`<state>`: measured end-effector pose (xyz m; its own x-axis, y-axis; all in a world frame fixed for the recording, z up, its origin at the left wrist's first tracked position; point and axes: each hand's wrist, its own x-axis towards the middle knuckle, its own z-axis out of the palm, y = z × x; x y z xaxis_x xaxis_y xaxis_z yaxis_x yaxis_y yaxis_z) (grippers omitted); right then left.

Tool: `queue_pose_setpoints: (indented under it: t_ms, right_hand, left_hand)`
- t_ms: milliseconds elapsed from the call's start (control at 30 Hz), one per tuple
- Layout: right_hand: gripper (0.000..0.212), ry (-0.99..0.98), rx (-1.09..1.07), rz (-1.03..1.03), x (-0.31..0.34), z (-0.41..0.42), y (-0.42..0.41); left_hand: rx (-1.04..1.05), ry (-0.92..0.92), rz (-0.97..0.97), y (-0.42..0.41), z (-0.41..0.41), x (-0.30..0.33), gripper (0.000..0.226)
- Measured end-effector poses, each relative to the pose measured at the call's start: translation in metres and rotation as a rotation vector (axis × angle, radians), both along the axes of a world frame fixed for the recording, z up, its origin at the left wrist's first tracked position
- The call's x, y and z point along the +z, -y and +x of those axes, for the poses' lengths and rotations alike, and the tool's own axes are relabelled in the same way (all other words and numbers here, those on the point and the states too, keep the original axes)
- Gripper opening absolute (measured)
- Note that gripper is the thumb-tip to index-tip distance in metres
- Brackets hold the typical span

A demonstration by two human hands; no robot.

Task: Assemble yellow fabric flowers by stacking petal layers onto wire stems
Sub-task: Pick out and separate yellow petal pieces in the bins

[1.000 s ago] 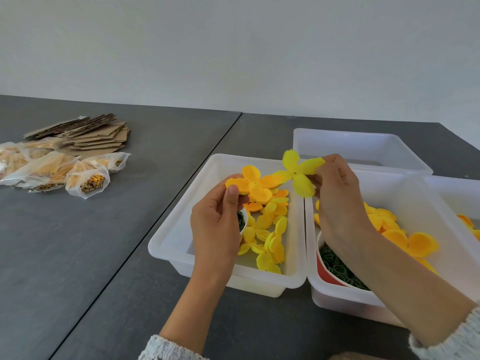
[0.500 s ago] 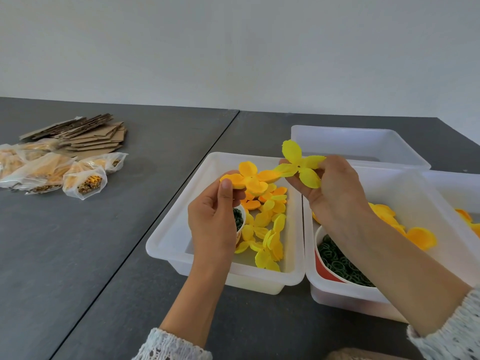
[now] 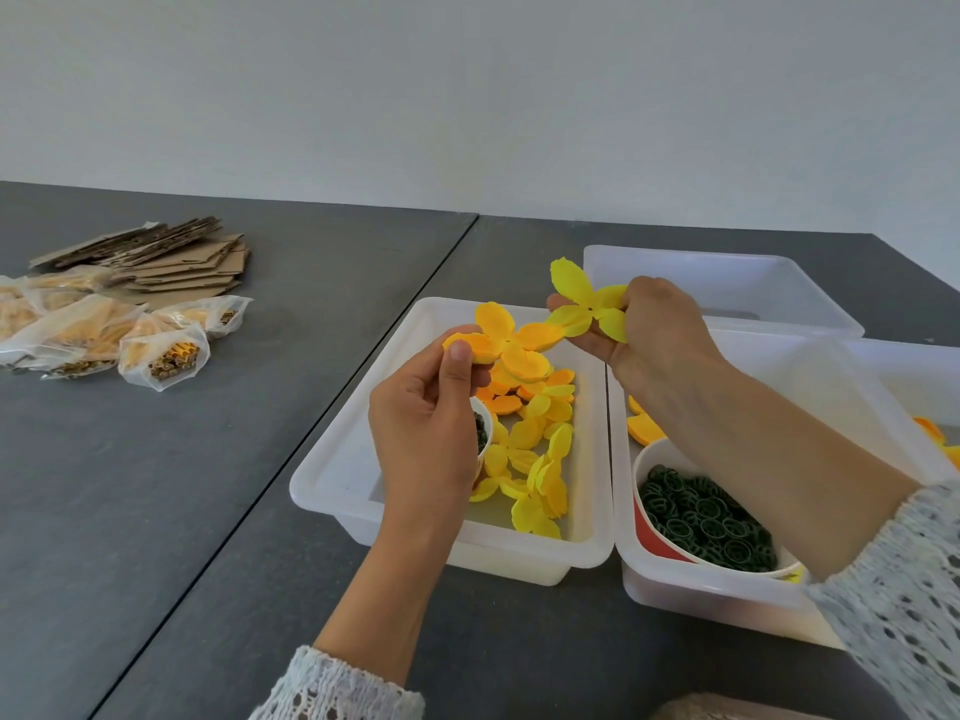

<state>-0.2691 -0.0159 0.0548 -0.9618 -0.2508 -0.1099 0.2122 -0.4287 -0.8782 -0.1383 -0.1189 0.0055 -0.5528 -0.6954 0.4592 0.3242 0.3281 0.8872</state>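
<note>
1. The left hand [image 3: 423,428] pinched one petal of an orange petal layer [image 3: 506,345] between thumb and fingers, holding it just above the far end of the near white tray [image 3: 332,485].
2. The right hand [image 3: 660,335] gripped a yellow petal layer [image 3: 584,306], its fingers curled round the right-side petals, just beyond that tray's far right corner and slightly higher than the orange piece.
3. The two layers stood close together but apart; no wire stem could be made out in either hand.
4. The step in hand looked like pairing the two layers. To do it well, the small dark centre hole of the yellow layer would need to sit over the centre of the orange one, with the petals turned to fall between those below.
5. Holding each layer by a single petal edge seemed wise, since the fabric looked thin and would likely crease.
6. The yellow layer faced the camera, tilted, its longest petal pointing up and away from the tray. The orange layer lay flatter, its face up, with one petal pair running from the left hand toward the right hand.
7. Loose petal layers [image 3: 535,459] lay inside the near tray; a red cup [image 3: 649,532] of dark green rings [image 3: 701,522] stood in the tray to its right.
</note>
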Motion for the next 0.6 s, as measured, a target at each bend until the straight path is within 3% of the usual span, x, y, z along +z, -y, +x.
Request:
queue_pose_setpoints:
  t_ms: [200,367,467,533,600]
  right_hand:
    - [0.03,0.089,0.067,-0.005,0.008,0.0,0.006]
    - [0.017,0.018,0.209,0.112,0.001,0.016,0.006]
    - [0.034,0.011,0.343,0.199,-0.003,0.03,0.001]
    - [0.033,-0.096,0.35,0.367,-0.006,0.037,0.001]
    - [0.026,-0.325,0.255,0.588,-0.009,0.042,0.001]
  left_hand:
    - [0.007,-0.01,-0.015,0.003,0.004,0.001,0.022]
    - [0.075,-0.058,-0.142,0.008,0.015,-0.004,0.017]
    - [0.095,-0.041,-0.191,0.01,0.019,-0.008,0.017]
    - [0.106,-0.024,-0.216,0.01,0.02,-0.008,0.016]
    - [0.117,-0.007,-0.273,0.008,0.021,-0.007,0.013]
